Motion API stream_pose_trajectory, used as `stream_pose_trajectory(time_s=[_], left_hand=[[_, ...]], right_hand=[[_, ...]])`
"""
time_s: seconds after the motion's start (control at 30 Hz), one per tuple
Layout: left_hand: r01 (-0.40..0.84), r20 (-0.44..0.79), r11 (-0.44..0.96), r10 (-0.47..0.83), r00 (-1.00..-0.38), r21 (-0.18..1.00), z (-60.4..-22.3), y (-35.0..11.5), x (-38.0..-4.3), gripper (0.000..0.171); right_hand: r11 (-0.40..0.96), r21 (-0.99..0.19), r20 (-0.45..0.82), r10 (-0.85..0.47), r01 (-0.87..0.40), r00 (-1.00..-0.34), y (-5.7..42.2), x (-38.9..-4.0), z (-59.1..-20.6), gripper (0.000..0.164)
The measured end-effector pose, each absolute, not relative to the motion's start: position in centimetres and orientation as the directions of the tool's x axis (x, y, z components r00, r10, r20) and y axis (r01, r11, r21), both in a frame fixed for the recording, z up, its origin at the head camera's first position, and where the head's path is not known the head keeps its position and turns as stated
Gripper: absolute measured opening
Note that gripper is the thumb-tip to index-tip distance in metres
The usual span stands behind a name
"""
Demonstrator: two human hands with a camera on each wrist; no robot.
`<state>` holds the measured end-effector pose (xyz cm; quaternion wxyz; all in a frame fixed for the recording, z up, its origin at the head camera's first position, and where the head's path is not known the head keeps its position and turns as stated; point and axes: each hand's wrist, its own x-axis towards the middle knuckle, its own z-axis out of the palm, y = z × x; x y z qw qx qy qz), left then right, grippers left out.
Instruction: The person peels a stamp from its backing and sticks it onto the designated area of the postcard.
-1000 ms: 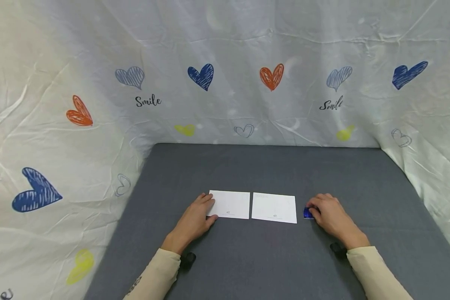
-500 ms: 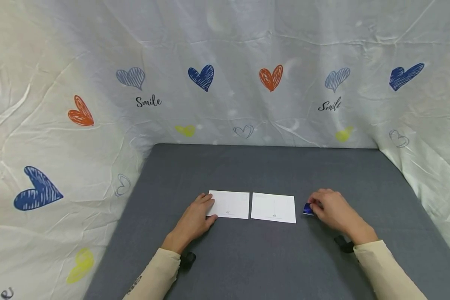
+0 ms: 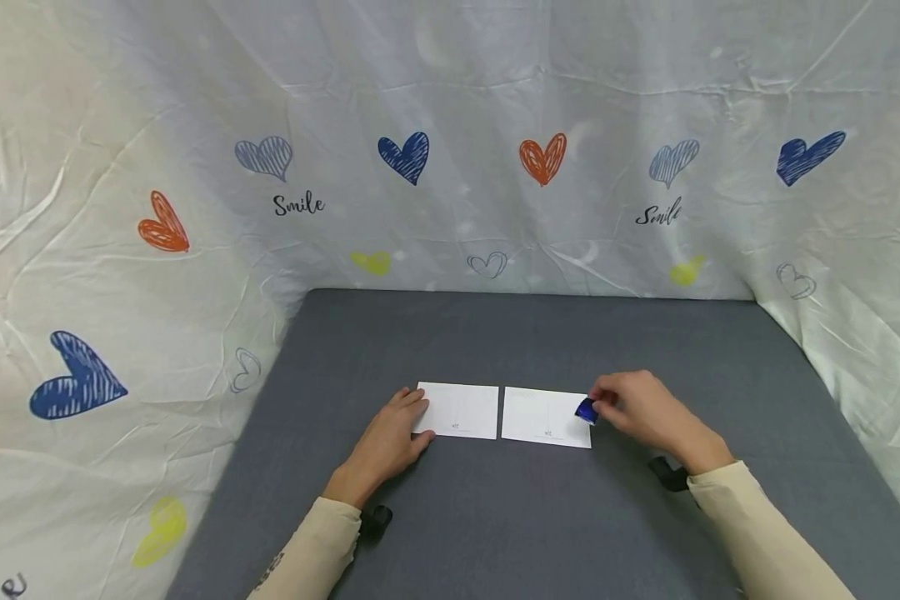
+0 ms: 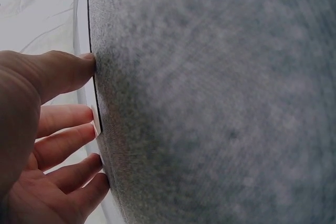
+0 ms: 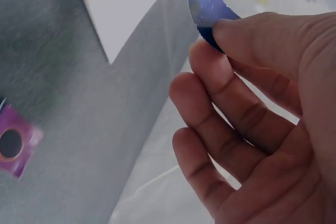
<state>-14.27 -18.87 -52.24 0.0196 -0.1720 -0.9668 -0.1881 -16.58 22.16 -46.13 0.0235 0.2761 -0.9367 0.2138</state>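
Observation:
Two blank-sided white postcards lie side by side: the left postcard (image 3: 459, 408) and the right postcard (image 3: 543, 415). My left hand (image 3: 386, 437) rests at the left postcard's left end, fingers extended; the left wrist view shows its thumb (image 4: 71, 72) and fingers touching the surface. My right hand (image 3: 645, 412) pinches a small blue postage stamp (image 5: 207, 1) with toothed edges between thumb and fingers. In the head view the stamp (image 3: 587, 410) appears over the right postcard's right end. The fingers hide part of the stamp.
A purple piece with a dark round picture (image 5: 13, 142) lies on the table in the right wrist view. The grey cloth-covered table (image 3: 525, 342) ends at a white curtain (image 3: 465, 75) printed with hearts.
My right hand has lifted the blue stamp from the table beside the right postcard and moved it left to that card's right end. My left hand has stayed in place.

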Motion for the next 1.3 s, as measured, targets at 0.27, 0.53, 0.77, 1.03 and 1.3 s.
stream_pose_trajectory(time_s=[0.27,0.53,0.77,1.03,1.3], left_hand=[[0.335,0.101,0.871,0.320,-0.942,0.359,-52.2,-18.9,-14.2,0.054],[0.330,0.094,0.872,0.318,-0.943,0.362,-52.1,-18.9,-14.2,0.055],[0.332,0.099,0.872,0.318,-0.943,0.359,-52.1,-18.8,-14.3,0.054],[0.328,0.080,0.882,0.320,-0.944,0.338,-52.1,-18.7,-14.2,0.053],[0.325,0.083,0.884,0.316,-0.945,0.335,-52.0,-18.6,-14.2,0.054]], right_hand=[[0.735,-0.407,0.151,-0.532,-0.543,-0.833,20.3,-17.0,-46.2,0.004],[0.714,-0.427,0.150,-0.550,-0.555,-0.822,18.3,-17.1,-46.4,0.005],[0.690,-0.462,0.132,-0.568,-0.557,-0.813,16.7,-17.2,-46.8,0.005],[0.657,-0.487,0.132,-0.596,-0.576,-0.792,15.1,-17.1,-47.4,0.005],[0.627,-0.518,0.134,-0.612,-0.582,-0.779,14.4,-17.1,-47.6,0.006]])
